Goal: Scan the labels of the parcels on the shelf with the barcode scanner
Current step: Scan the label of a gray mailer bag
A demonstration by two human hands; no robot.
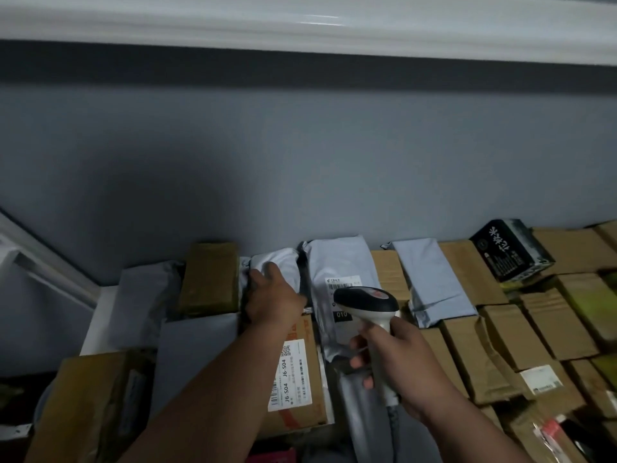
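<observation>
Parcels crowd the shelf (100, 315), many cut off at the frame's right edge. Beyond the right hand (400, 365), a grey mailer (337, 262) lies half hidden by the barcode scanner (367, 304) it grips. The left hand (272, 297) rests on another grey bag (277, 259); its fingers are hard to see.

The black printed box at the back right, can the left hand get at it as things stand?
Probably not easily. The left hand rests on a grey plastic mailer bag far left of the black printed box, and the right hand holding the barcode scanner lies between.
</observation>
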